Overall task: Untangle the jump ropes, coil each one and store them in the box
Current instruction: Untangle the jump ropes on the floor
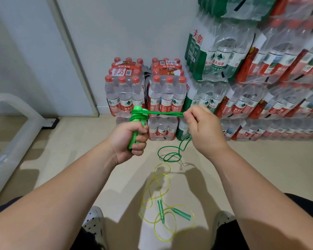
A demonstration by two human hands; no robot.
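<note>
1. Yellow jump rope (160, 209): loose on the floor (79, 159) between my shoes (94, 226).
2. Left hand (132, 139): clenched round the green jump rope (163, 114) handles (134, 137).
3. Right hand (201, 127): pinching that rope taut beside them, with the slack trailing to the floor.
4. Bottled-water packs (145, 91): against the wall (134, 24).

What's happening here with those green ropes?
A person grips the dark green jump rope's handles in the left hand, cord wrapped round them, while the right hand pinches the cord taut. Its loose part trails to the floor. A second rope, yellow, lies uncoiled between their shoes. No box is in view.
</note>
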